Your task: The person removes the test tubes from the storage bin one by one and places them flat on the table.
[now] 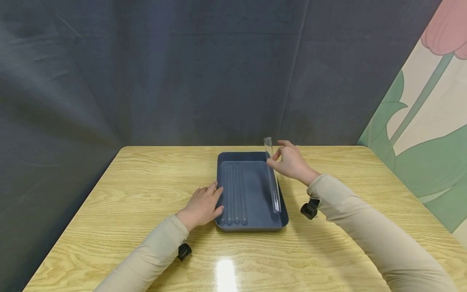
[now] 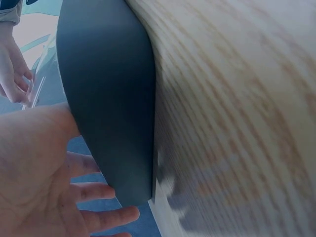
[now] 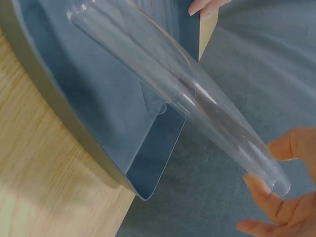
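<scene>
A dark blue-grey rectangular tray [image 1: 258, 182] sits on the table. My right hand [image 1: 291, 162] pinches a clear test tube [image 1: 274, 188] near its upper end, between thumb and fingertips. The tube leans over the tray's right side, its rounded end low; whether that end touches the tray floor I cannot tell. Several similar clear tubes [image 1: 234, 194] lie side by side along the tray's left. My left hand [image 1: 202, 206] rests at the left rim, fingers extended; in the left wrist view they reach past the tray's outer wall [image 2: 108, 89].
The tray stands on a light wood-grain table [image 1: 153, 182]. Behind the table's far edge hangs a dark curtain [image 1: 204, 81]. A flower-patterned wall covering [image 1: 430, 134] is at the right. A small black device [image 1: 310, 208] is strapped at each wrist.
</scene>
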Available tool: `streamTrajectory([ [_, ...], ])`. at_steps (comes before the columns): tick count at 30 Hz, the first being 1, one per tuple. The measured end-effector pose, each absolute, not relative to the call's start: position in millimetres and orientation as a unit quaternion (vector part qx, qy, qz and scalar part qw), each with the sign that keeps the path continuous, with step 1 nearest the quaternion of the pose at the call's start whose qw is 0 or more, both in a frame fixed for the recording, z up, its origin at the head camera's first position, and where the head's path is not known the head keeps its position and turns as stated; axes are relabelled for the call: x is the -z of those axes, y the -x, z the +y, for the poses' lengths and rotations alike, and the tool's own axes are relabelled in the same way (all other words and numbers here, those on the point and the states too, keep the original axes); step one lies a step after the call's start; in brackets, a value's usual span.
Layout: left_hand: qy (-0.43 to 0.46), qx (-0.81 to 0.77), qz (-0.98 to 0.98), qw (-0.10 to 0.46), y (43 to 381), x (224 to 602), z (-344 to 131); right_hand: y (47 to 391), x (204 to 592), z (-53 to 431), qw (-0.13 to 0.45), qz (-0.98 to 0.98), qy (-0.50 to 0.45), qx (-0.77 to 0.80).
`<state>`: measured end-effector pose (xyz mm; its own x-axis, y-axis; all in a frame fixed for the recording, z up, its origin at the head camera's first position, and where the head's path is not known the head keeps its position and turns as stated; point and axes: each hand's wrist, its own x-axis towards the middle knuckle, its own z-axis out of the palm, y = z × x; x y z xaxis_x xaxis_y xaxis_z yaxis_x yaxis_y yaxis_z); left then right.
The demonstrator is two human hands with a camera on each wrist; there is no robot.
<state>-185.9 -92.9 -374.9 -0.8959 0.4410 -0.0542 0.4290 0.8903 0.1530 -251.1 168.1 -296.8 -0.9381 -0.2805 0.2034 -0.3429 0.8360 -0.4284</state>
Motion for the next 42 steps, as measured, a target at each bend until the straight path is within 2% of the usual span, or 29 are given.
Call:
streamTrajectory([
  [42,-0.225,-0.062,0.972,0.039,186,374,-91,245,289,199,0.057,-0.958,-0.139,-0.244],
])
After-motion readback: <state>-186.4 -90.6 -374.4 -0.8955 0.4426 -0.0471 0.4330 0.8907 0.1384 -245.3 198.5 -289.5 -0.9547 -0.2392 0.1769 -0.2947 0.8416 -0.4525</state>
